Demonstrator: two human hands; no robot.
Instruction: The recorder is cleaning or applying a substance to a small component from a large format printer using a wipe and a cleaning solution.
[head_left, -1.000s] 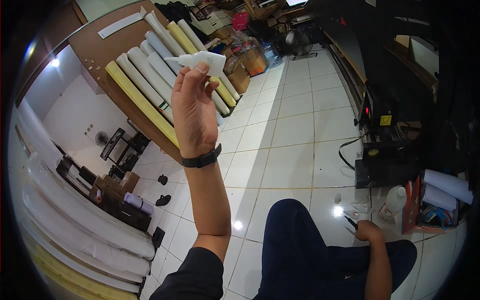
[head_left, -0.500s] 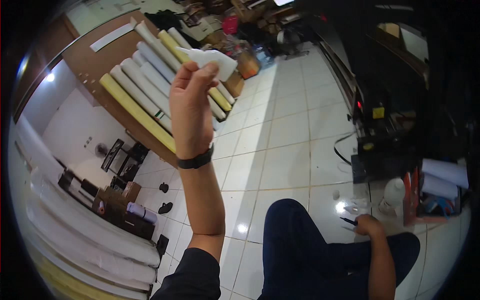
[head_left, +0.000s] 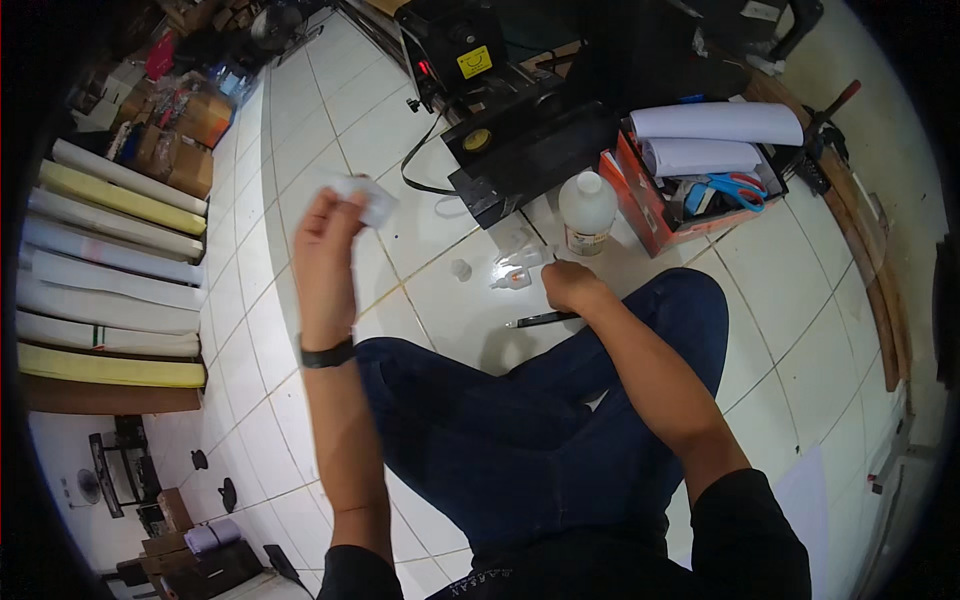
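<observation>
My left hand (head_left: pixel 327 225), with a dark band at the wrist, is raised over the floor and pinches a small white squeeze bottle (head_left: pixel 378 203), blurred by motion. Low over the tiles, my right hand (head_left: pixel 572 287) has its fingers curled together; what is in them, if anything, is hidden. Just beyond its fingertips lie a small clear dropper bottle (head_left: pixel 513 279) and some clear plastic (head_left: pixel 535 255). A dark pen-like tool (head_left: pixel 545 319) lies just below that hand. A white cap (head_left: pixel 460 269) stands on the tiles between my hands.
A larger white bottle (head_left: pixel 588 212) stands beyond my right hand. Beside it, an orange-red box (head_left: pixel 640 205) holds paper rolls (head_left: pixel 715 123) and blue-red scissors (head_left: pixel 735 187). A black machine (head_left: pixel 530 130) stands ahead. Long material rolls (head_left: pixel 110 300) are stacked at the left.
The view has swung down and right. My left hand has lowered with the squeeze bottle. My right hand has let go of the pen-like tool and moved toward the clear plastic items.
</observation>
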